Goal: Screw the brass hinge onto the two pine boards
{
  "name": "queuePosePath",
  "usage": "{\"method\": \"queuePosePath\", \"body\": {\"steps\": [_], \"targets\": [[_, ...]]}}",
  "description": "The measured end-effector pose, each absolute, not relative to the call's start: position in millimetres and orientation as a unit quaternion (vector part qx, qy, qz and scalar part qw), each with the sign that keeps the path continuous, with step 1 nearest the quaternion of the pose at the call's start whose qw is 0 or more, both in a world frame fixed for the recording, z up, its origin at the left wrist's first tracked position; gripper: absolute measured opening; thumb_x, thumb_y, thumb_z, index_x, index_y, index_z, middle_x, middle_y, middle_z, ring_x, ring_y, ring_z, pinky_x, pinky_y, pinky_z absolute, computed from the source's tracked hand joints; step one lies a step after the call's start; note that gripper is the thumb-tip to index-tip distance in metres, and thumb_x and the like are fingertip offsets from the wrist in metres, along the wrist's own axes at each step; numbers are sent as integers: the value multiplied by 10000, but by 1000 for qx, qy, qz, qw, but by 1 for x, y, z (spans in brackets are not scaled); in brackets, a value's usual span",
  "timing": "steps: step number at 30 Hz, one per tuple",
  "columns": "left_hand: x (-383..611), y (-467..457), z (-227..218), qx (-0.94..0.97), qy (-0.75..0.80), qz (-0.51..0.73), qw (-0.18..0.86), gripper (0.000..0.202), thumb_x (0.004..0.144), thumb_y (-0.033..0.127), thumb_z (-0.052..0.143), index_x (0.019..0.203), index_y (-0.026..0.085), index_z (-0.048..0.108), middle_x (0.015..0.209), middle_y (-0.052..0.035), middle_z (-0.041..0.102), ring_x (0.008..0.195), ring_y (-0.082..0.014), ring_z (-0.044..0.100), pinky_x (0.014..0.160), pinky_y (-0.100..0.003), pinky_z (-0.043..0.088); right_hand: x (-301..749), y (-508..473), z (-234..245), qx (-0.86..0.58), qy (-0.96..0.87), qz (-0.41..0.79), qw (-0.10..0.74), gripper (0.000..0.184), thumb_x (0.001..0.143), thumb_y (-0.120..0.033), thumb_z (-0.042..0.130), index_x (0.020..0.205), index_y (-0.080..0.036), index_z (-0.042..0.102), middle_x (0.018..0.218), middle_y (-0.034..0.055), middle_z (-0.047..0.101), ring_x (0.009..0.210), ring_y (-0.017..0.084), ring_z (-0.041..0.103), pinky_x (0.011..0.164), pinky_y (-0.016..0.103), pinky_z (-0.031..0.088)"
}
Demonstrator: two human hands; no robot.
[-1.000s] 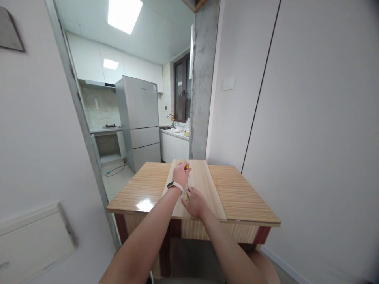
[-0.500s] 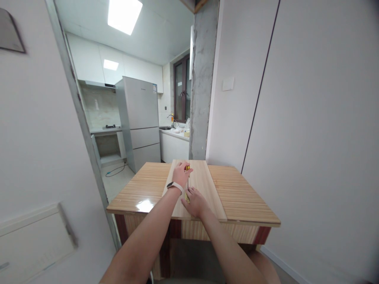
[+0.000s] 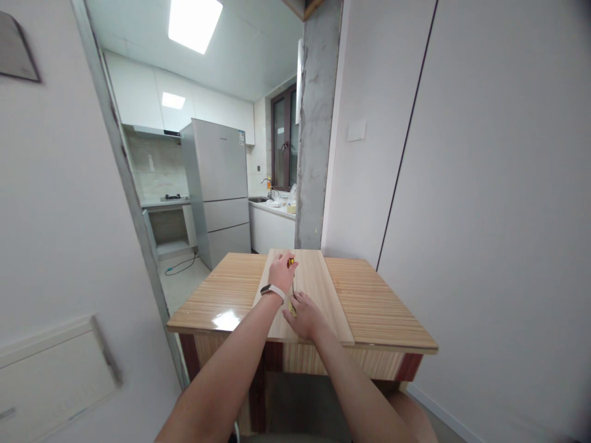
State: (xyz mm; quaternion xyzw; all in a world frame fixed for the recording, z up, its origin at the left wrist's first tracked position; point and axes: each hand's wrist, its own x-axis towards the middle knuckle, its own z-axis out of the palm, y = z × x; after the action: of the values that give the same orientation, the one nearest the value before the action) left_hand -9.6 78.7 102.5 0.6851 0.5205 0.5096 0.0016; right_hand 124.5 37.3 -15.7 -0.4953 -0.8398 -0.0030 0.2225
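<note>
My left hand (image 3: 281, 273), with a pale-banded watch at its wrist, is closed around the yellow, black and red handle of a screwdriver (image 3: 291, 262). The thin shaft runs from the handle back towards me, down to my right hand. My right hand (image 3: 305, 315) rests low on a pale wooden board (image 3: 329, 307). Its fingers curl over a small brass-coloured metal piece (image 3: 292, 309), with the thumb on the near side. The fingers partly cover that piece and the tip of the shaft, so its exact kind is unclear.
The board lies lengthwise across a striped wooden table (image 3: 378, 301). Beyond stand a grey fridge (image 3: 221, 166), a counter (image 3: 272, 212) with a sink, and a bare concrete pillar (image 3: 314, 135). White walls flank both sides, with a panel box (image 3: 50, 363) low on the left.
The fingers of my left hand have turned slightly around the screwdriver handle, and less of the handle shows. My right hand stays in place over the brass-coloured piece.
</note>
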Motion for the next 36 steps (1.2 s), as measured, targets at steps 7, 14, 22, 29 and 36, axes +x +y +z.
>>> {"method": "queuePosePath", "body": {"steps": [7, 14, 22, 29, 36], "targets": [[-10, 78, 102, 699, 503, 509, 14, 215, 945, 138, 597, 1123, 237, 667, 1072, -53, 629, 934, -175, 628, 877, -301, 488, 124, 36, -15, -493, -841, -11, 222, 688, 1008, -600, 412, 1506, -138, 519, 1556, 178, 473, 1479, 291, 358, 1220, 447, 238], [-10, 75, 106, 712, 482, 510, 6, 133, 914, 228, 699, 1046, 239, 715, 1026, -43, 603, 907, -172, 625, 888, -311, 498, 124, 37, -17, -488, -839, -21, 239, 631, 999, -551, 473, 1492, -162, 530, 1519, 178, 515, 1454, 295, 390, 1197, 474, 271], [-6, 71, 108, 706, 497, 504, -3, 103, 917, 220, 694, 1015, 243, 716, 954, -30, 582, 872, -168, 602, 869, -299, 479, 124, 36, -17, -482, -840, -26, 249, 635, 1004, -558, 463, 1496, -162, 527, 1516, 170, 522, 1450, 294, 403, 1201, 462, 271], [-6, 72, 107, 703, 499, 507, -3, 131, 930, 176, 655, 1039, 235, 699, 1002, -45, 602, 913, -180, 620, 883, -303, 488, 123, 37, -18, -487, -838, -19, 246, 645, 1000, -561, 469, 1510, -168, 513, 1529, 171, 508, 1457, 298, 391, 1198, 481, 274], [-6, 76, 102, 708, 476, 521, 14, 227, 945, 130, 601, 1140, 225, 668, 1123, -77, 639, 992, -198, 645, 926, -329, 506, 123, 35, -15, -494, -836, -11, 238, 658, 995, -563, 468, 1519, -166, 501, 1539, 168, 497, 1468, 298, 378, 1201, 468, 271]]}}
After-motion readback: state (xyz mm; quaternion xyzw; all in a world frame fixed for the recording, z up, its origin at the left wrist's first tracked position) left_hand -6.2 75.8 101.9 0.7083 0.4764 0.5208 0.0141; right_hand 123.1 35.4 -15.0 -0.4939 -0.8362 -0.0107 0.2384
